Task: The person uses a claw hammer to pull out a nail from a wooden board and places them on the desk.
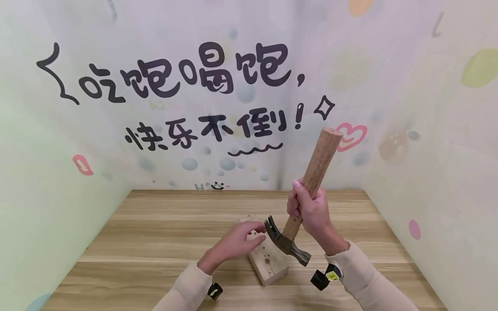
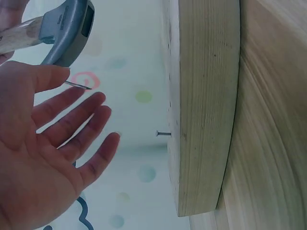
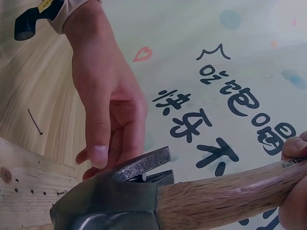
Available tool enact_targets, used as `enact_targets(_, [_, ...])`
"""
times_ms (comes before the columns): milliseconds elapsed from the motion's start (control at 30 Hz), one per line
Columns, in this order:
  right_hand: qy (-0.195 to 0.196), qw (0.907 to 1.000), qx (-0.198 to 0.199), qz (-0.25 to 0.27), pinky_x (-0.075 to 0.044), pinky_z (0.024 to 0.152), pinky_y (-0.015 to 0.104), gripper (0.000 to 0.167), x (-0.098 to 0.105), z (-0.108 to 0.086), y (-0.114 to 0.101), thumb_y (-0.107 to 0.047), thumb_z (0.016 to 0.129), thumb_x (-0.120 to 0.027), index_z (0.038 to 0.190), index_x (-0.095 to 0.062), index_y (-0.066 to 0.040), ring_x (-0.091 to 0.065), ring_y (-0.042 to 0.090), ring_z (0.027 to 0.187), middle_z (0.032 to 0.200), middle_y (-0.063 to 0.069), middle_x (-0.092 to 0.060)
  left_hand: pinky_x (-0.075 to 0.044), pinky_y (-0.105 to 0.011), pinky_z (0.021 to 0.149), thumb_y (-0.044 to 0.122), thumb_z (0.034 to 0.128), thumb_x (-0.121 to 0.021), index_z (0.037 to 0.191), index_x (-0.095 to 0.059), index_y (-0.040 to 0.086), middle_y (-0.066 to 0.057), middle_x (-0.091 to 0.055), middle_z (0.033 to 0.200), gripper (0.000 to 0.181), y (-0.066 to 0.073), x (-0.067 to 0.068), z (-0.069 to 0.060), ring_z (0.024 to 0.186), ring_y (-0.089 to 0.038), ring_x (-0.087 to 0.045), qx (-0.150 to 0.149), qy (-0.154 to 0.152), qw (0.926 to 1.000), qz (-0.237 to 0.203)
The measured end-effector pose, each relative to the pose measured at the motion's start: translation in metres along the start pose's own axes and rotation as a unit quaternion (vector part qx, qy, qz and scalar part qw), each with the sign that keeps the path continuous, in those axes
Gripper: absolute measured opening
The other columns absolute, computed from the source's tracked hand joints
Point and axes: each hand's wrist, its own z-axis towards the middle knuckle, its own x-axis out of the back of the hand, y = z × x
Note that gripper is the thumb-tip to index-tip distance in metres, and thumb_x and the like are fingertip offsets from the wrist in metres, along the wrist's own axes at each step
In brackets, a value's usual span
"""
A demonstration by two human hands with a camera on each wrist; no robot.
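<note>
My right hand (image 1: 314,211) grips the wooden handle of a claw hammer (image 1: 322,162), held tilted with its metal head low. In the right wrist view, a nail head (image 3: 143,177) shows between the claws. My left hand (image 1: 235,241) hovers by the hammer head, thumb and fingers apart. Past its thumb, in the left wrist view, a pointed nail shank (image 2: 79,86) shows; its other end is hidden. Below lies a wooden block (image 1: 275,270) with small holes. Another nail (image 2: 163,133) stands partly out of the block's face.
A loose nail (image 3: 34,121) lies on the wood-grain table (image 1: 155,233) beside the block. Printed wall sheets (image 1: 233,26) enclose the back and both sides. Dark wrist cameras (image 1: 320,280) sit near both cuffs.
</note>
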Motion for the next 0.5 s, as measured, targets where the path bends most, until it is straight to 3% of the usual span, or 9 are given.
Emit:
enact_targets(100, [-0.002, 1.0000, 0.001, 0.008, -0.028, 0.033, 0.033, 0.027, 0.0002, 0.0000, 0.0002, -0.011, 0.106, -0.042, 0.082, -0.039, -0.001, -0.032, 0.021, 0.039, 0.056, 0.008, -0.038, -0.053, -0.042, 0.089, 0.018, 0.0971, -0.063, 0.105, -0.069, 0.010, -0.004, -0.072, 0.104, 0.013, -0.0004, -0.0028, 0.0009, 0.100, -0.017, -0.066, -0.025, 0.011, 0.9996, -0.002])
enact_targets(233, [0.000, 0.9999, -0.007, 0.014, -0.028, 0.033, 0.032, 0.027, 0.0001, 0.0000, 0.0013, -0.012, 0.106, -0.043, 0.081, -0.039, -0.002, -0.031, 0.021, 0.039, 0.055, 0.007, -0.038, -0.054, -0.037, 0.086, 0.017, 0.0955, -0.066, 0.097, -0.070, 0.013, 0.002, -0.072, 0.097, 0.006, -0.0015, -0.0054, 0.0019, 0.095, -0.011, -0.065, -0.037, 0.028, 0.9989, -0.003])
enact_targets(500, [-0.001, 0.9995, -0.008, 0.029, -0.027, 0.033, 0.033, 0.029, -0.0010, -0.0014, 0.0030, -0.010, 0.106, -0.042, 0.078, -0.038, -0.001, -0.029, 0.021, 0.038, 0.054, 0.008, -0.036, -0.055, -0.032, 0.081, 0.013, 0.0934, -0.069, 0.092, -0.072, 0.013, 0.003, -0.072, 0.092, 0.004, -0.0041, -0.0101, 0.0021, 0.090, -0.007, -0.065, -0.058, 0.066, 0.9961, 0.004])
